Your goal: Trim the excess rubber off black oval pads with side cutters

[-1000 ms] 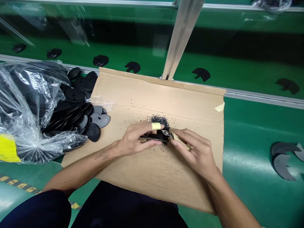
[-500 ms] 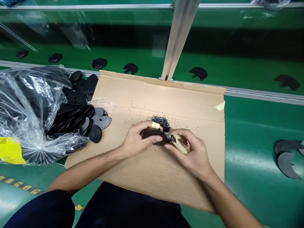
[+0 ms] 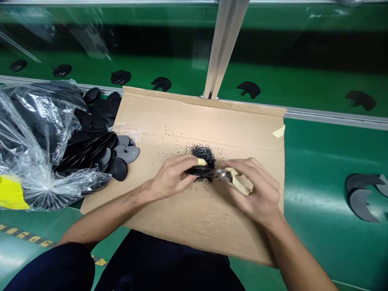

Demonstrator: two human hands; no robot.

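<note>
At six o'clock from the black bits (image 3: 202,152), the left hand (image 3: 173,176) is pinching a black disc (image 3: 198,170); the right hand (image 3: 260,192), apart, is gripping pliers (image 3: 226,174), whose slipping could nick nearby fingers.

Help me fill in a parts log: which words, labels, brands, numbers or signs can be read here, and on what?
No text can be read.
Yellow label on the plastic bag: no print legible.
Loose black disc: faint marks, too small.
Forearm marking: too blurred.
Hand tool in the right hand: none visible.
</note>
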